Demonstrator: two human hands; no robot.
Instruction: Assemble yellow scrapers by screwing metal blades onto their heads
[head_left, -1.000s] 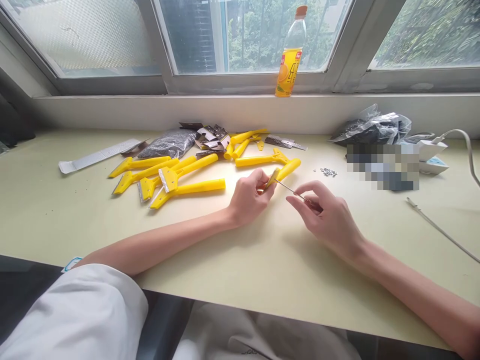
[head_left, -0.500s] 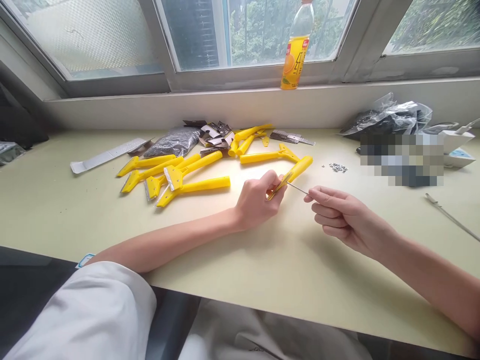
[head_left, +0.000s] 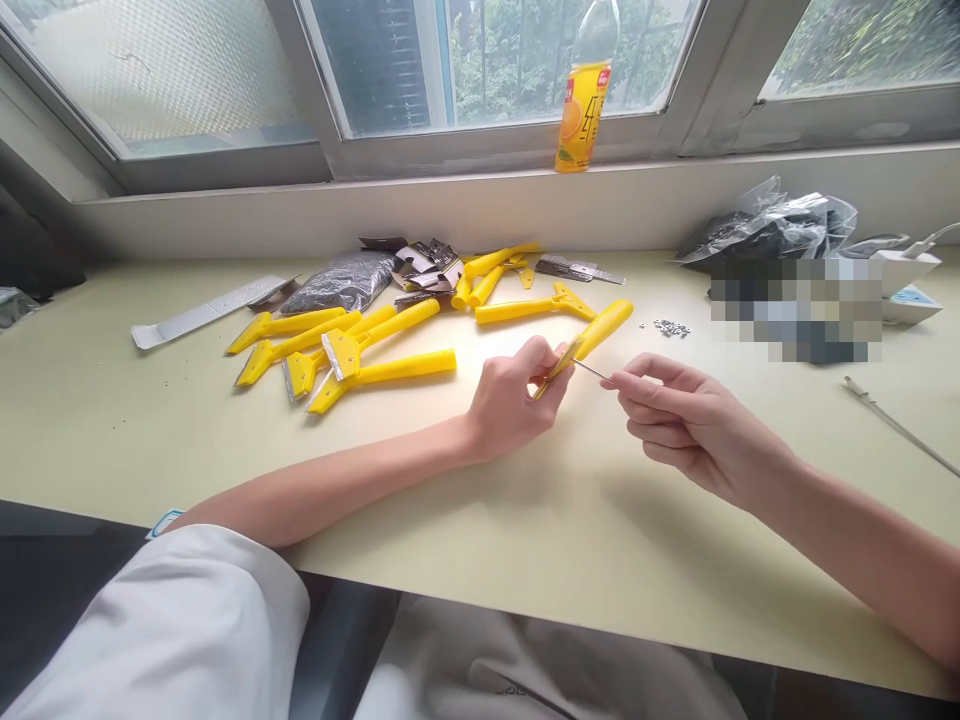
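My left hand (head_left: pixel 516 400) grips the head of a yellow scraper (head_left: pixel 606 328), whose handle points up and to the right. Between thumb and fingers of my right hand (head_left: pixel 686 420) is a thin metal rod (head_left: pixel 592 370), its far end touching the scraper head. A small pile of screws or nuts (head_left: pixel 672 328) lies on the table behind my right hand. Several yellow scrapers (head_left: pixel 409 368) with metal blades rest to the left, and another yellow scraper (head_left: pixel 517 311) lies just behind my left hand.
Toward the back are a dark plastic bag (head_left: pixel 345 280), crumpled black packets (head_left: pixel 431 270), flat blades (head_left: pixel 574 269) and a paper strip (head_left: pixel 202 312). Clear bagged dark items (head_left: pixel 787 232) and a metal rod (head_left: pixel 900 427) lie right. A juice bottle (head_left: pixel 582 115) stands on the sill.
The fingers of my right hand have turned a little around the thin rod and sit slightly closer to the scraper. The whole view has shifted slightly; my left hand keeps its grip.
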